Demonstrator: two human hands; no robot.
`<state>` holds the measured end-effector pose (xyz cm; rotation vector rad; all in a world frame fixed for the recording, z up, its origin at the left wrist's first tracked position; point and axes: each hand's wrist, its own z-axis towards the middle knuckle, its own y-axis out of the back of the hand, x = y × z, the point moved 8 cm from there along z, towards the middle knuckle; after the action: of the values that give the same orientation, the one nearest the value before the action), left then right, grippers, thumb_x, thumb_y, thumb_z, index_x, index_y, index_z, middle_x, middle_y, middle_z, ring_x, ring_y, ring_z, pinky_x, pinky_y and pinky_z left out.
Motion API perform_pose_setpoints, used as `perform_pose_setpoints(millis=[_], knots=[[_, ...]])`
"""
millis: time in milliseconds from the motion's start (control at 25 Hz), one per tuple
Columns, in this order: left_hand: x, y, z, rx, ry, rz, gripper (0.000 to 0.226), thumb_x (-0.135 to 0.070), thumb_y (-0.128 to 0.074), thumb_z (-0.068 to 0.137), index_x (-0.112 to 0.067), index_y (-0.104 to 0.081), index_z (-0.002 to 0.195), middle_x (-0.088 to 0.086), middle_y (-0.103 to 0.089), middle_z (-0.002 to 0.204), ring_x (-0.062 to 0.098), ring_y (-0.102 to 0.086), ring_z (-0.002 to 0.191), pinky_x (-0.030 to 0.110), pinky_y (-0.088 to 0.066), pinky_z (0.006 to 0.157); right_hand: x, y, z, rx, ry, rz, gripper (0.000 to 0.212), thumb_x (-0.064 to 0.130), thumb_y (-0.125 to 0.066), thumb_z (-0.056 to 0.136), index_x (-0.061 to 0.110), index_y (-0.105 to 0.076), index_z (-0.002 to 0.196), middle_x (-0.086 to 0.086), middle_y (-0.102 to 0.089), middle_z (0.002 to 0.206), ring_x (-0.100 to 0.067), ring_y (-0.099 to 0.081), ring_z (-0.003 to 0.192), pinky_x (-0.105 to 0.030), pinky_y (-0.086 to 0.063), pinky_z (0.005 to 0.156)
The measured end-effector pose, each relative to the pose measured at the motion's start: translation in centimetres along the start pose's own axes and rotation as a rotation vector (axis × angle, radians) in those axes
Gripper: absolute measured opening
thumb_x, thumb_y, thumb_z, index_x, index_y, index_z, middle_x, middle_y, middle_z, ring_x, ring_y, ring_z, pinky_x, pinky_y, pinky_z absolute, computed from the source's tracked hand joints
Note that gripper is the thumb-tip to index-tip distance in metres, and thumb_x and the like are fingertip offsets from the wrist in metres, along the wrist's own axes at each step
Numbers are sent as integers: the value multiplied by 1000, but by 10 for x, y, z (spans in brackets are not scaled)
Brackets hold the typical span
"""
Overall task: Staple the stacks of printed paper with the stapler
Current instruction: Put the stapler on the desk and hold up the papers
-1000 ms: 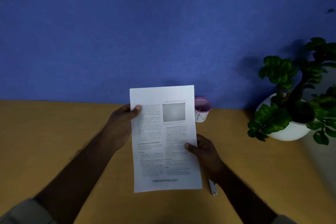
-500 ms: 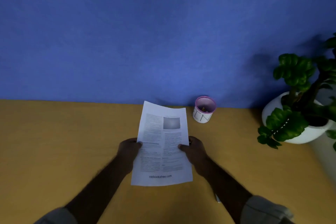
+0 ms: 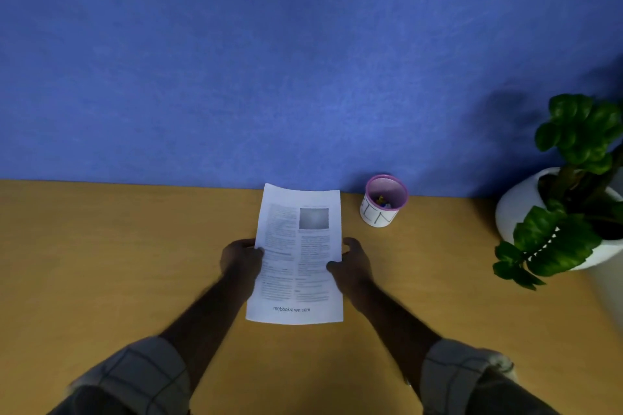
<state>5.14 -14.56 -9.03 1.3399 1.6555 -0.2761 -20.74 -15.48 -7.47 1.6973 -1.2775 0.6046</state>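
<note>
A stack of printed paper (image 3: 296, 256) lies lengthwise on the wooden table (image 3: 101, 263), its top edge near the blue wall. Two text columns, a grey picture and a web address at the bottom show on the top sheet. My left hand (image 3: 241, 259) grips the stack's left edge at mid height. On the right edge my right hand (image 3: 352, 263) holds it, thumb on the page. No stapler is in view.
A small white cup with a purple rim (image 3: 382, 200) stands by the wall, right of the paper, with small coloured bits inside. A green plant in a white pot (image 3: 569, 212) sits at the far right. The blue wall (image 3: 303, 61) closes off the back.
The paper has come down from upright in front of me to flat on the table, farther from me. Both hands slid to its middle edges. The silvery object under my right forearm is now hidden.
</note>
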Motion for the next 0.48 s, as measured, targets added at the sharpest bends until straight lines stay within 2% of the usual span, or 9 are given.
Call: perform_pose_setpoints(millis=[120,280,480], knots=[[3,0,7,-19,-6,75,26,-4,-65,85,-10,-76,108,11,-76,101,32,-71,86,43,-60,86,-4,-4,1,5,14,-49,62,6,-72,80,17,-42,133,-4,-65,115,-22,-66,94,-21,-53,59],[-3,-4,7,9,-129,293,24,-16,-68,89,-9,-72,112,10,-75,109,31,-70,91,45,-59,87,-5,-3,1,34,52,-195,41,16,-74,81,22,-50,114,2,-63,109,-21,-65,98,-27,-58,70],[-16,-11,-23,0,-414,621,47,-33,-65,91,-15,-53,133,9,-62,126,28,-60,111,43,-56,88,5,7,-12,-92,177,-569,52,42,-67,84,17,-48,126,-3,-56,123,-23,-57,109,-36,-52,87]])
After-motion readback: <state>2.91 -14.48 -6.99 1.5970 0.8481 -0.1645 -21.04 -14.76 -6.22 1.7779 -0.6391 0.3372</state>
